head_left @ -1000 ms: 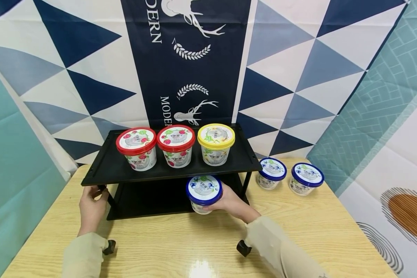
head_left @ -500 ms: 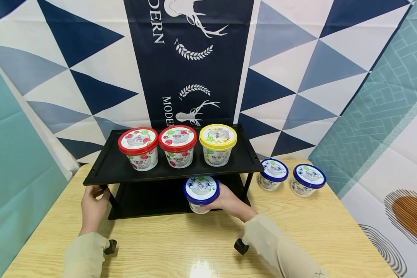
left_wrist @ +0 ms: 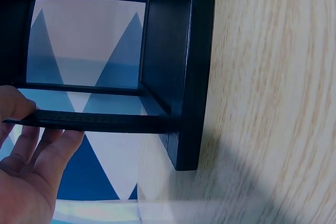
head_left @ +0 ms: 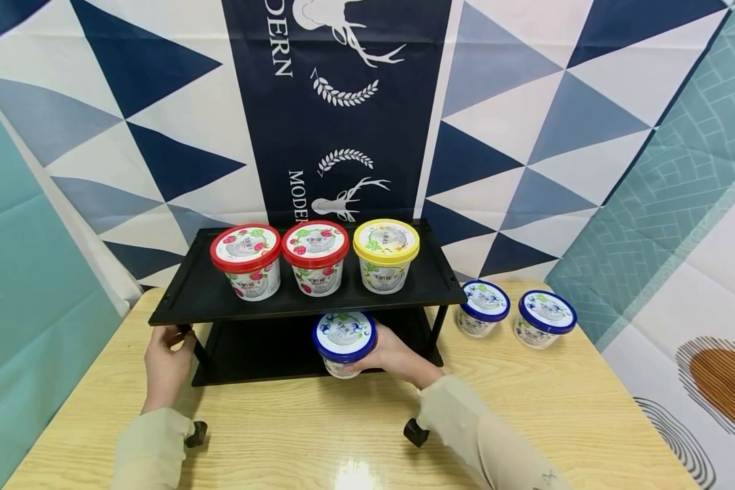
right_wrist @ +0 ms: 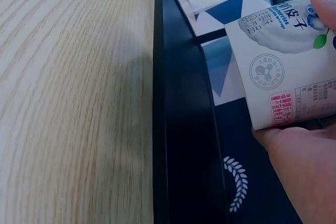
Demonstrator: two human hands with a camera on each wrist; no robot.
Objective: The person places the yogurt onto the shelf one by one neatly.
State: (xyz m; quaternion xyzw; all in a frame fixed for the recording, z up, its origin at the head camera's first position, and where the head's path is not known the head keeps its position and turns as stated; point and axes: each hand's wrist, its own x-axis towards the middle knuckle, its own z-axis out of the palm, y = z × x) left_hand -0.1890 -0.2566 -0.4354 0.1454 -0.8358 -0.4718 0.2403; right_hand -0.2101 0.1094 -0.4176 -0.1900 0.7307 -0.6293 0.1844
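The blue-lidded tub (head_left: 343, 346) is gripped in my right hand (head_left: 387, 352) at the front of the black rack (head_left: 184, 292), just below the edge of the upper board (head_left: 431, 286). My left hand (head_left: 167, 367) pinches the left front post (left_wrist: 105, 121) (to steady things, I suppose). I judge the step in hand to be loading the lower board (head_left: 251, 357); the next move would call for keeping the tub level, slipping its lid (head_left: 344, 332) under the upper board, and loosening my fingers only once it stands firmly. Whether it touches the lower board, I cannot tell. Some right fingers are hidden by the tub; the right wrist view cuts off most of the lid.
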